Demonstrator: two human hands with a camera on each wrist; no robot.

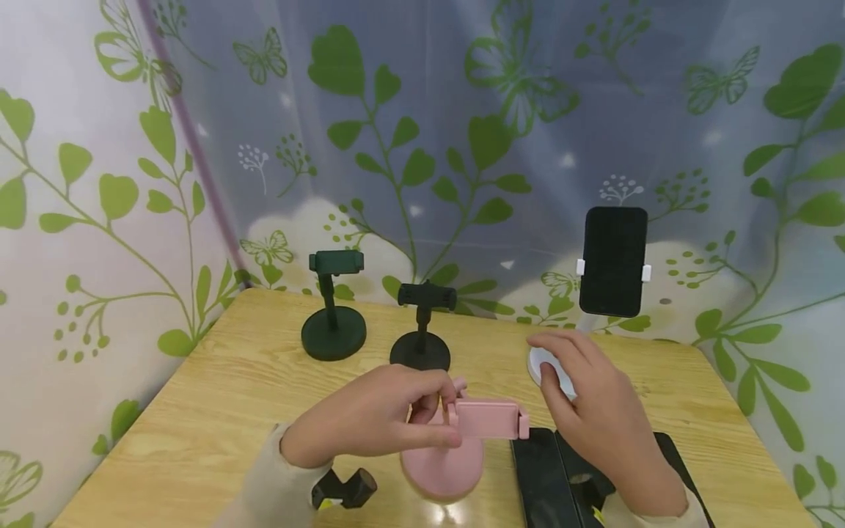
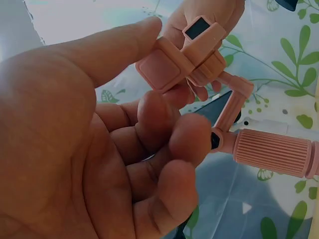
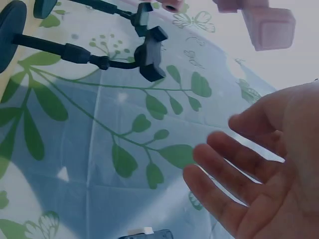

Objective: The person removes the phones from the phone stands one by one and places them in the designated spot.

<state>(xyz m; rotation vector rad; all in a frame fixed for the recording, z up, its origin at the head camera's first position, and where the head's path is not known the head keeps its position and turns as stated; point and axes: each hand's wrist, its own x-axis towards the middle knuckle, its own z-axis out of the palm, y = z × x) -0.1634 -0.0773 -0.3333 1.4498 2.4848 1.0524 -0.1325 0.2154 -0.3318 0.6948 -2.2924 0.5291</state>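
Observation:
My left hand (image 1: 379, 411) pinches the left end of the clamp on a pink phone stand (image 1: 487, 419) between thumb and forefinger. Its round base (image 1: 444, 469) stands on the table. In the left wrist view the thumb lies against the clamp (image 2: 160, 68), and the other fingers curl below it, near the stand's ribbed post (image 2: 273, 152). My right hand (image 1: 597, 411) hovers to the right of the pink clamp with loosely bent fingers, holding nothing. It partly covers a white round base (image 1: 540, 359) behind it. The right wrist view shows that hand's fingers (image 3: 224, 164) apart from the clamp.
A dark green phone stand (image 1: 333, 334) and a black phone stand (image 1: 422, 348) stand at the back. White clamp arms hold a phone (image 1: 614, 260) upright at the back right. Several dark phones (image 1: 541, 469) lie side by side under the right hand. A patterned curtain (image 1: 422, 147) hangs behind the table.

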